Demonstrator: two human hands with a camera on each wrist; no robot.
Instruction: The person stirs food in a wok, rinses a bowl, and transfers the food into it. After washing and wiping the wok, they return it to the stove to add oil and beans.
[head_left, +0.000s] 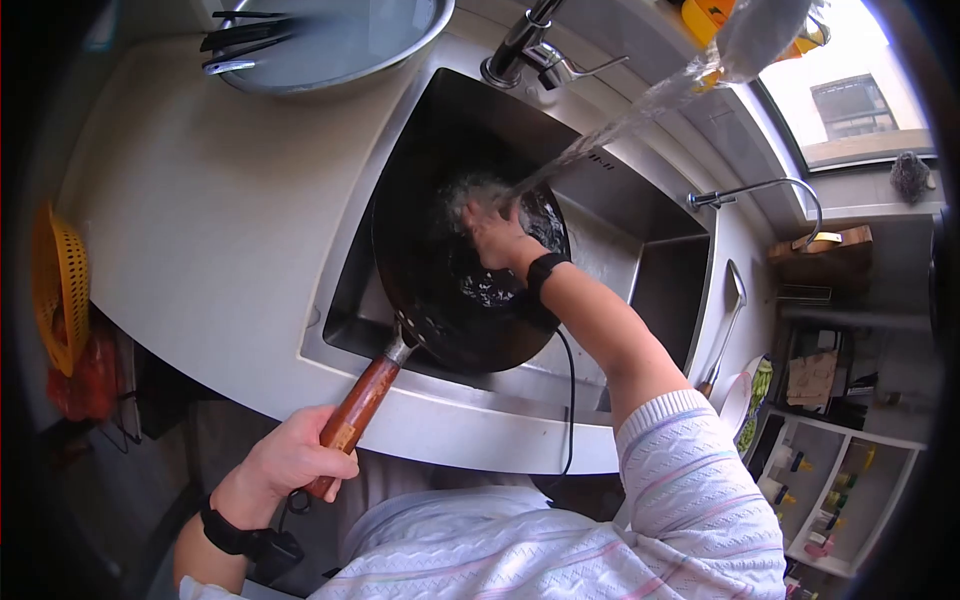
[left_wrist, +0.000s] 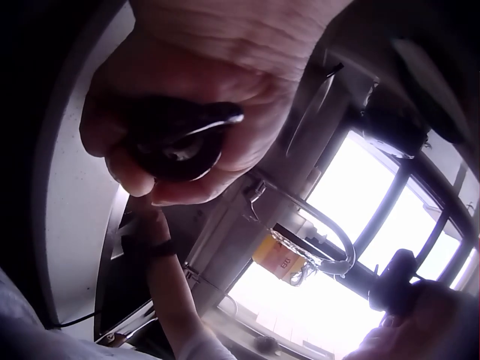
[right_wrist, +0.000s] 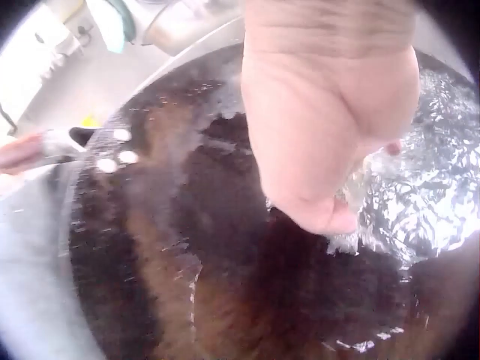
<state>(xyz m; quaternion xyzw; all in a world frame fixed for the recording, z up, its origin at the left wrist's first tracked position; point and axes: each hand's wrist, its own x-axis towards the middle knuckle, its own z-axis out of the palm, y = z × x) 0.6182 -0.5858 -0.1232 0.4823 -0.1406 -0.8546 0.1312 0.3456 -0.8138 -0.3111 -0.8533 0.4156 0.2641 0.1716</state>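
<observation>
Wok (head_left: 445, 300) washing is judged to be the step in hand, with the inside being rinsed and rubbed by hand. Within it, the fingers of the right hand (head_left: 497, 238) are spread and dipped into the splash, and nothing is seen to be held by them; the tips are partly hidden by churned water. By the fingers of the left hand (head_left: 300, 450), the wooden handle (head_left: 365, 400) is gripped near its end, on the wok's near-left side. Some water is gathered in the wok, and a stream of water (head_left: 600, 135) is let into it from the upper right. Around and below the wok the sink (head_left: 675, 290) is seen, though whether its floor is touched cannot be told. Beyond the wok the tap (head_left: 515, 55) is mounted, and to the wok's left the counter (head_left: 220, 200) is spread, with a large basin (head_left: 400, 55) placed at the far left. To the wok's right a spatula (head_left: 735, 310) is laid. For the next move, the rest of the wall would probably need to be rubbed, then the wok tipped by its handle so that the dirty water is poured off, with the grip held firm against the shifting weight.
</observation>
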